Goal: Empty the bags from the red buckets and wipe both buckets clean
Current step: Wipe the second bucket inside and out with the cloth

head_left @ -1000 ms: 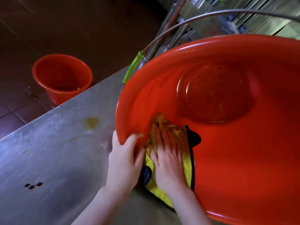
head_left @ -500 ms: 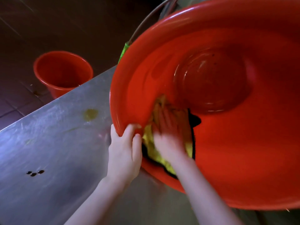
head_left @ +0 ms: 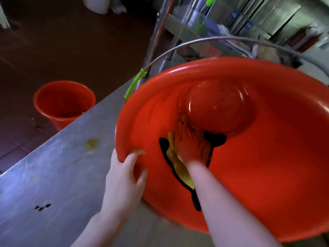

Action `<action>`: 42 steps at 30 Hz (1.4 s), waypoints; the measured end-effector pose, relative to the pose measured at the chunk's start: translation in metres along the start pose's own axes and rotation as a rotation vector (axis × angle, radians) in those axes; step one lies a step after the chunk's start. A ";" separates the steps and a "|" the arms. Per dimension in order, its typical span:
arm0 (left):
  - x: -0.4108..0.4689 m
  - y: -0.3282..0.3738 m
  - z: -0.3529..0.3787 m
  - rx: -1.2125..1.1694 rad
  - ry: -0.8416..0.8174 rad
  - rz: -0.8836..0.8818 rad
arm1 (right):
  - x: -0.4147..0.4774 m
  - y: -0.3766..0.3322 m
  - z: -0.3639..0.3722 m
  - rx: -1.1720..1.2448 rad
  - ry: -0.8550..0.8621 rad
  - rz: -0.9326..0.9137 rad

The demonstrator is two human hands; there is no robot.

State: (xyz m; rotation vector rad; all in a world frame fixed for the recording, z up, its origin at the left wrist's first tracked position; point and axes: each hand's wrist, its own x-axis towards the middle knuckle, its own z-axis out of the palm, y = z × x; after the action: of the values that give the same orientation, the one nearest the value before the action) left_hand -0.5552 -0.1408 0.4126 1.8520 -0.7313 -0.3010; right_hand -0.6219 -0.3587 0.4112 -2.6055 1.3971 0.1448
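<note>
A large red bucket [head_left: 258,166] lies tilted on the steel table [head_left: 62,175], its mouth facing me. My left hand [head_left: 124,179] grips its near rim, thumb inside. My right hand [head_left: 190,145] is deep inside, pressing a yellow cloth with black edging [head_left: 175,166] against the inner wall just below the round bottom. A second, smaller red bucket [head_left: 65,102] stands upright on the floor at the left, with nothing visible inside it. No bags are in view.
The bucket's wire handle with a green grip [head_left: 135,82] arcs over its far rim. A yellowish stain [head_left: 91,142] and dark specks [head_left: 42,207] mark the table. Metal racks and table legs [head_left: 231,20] crowd the back right. Dark tiled floor lies left.
My right hand has slid the cloth further into the bucket, up to the edge of its bottom. The bucket has tipped back down a little. My left hand keeps its hold on the rim.
</note>
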 end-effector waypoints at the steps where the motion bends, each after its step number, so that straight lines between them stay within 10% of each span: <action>1: 0.003 0.008 -0.005 0.015 0.013 0.008 | -0.004 -0.004 0.001 0.008 -0.019 0.027; 12: 0.046 0.105 -0.060 0.231 -0.005 0.043 | -0.109 -0.051 -0.055 0.395 -0.015 -0.465; 20: 0.073 0.149 -0.092 0.445 -0.115 0.207 | -0.116 -0.045 -0.084 0.479 -0.052 -0.124; 27: 0.114 0.187 -0.111 0.469 -0.074 0.467 | -0.102 -0.035 -0.119 0.883 0.387 0.162; 35: 0.146 0.211 -0.105 0.553 -0.056 0.578 | -0.062 0.001 -0.178 0.756 0.795 0.022; 42: 0.165 0.235 -0.084 0.622 -0.053 0.645 | 0.019 0.017 -0.160 -0.011 0.039 -0.323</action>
State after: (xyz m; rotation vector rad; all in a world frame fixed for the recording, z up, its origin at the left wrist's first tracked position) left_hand -0.4628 -0.2350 0.6810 2.0438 -1.5302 0.3355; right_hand -0.6259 -0.4163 0.5628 -2.8118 0.9683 0.0565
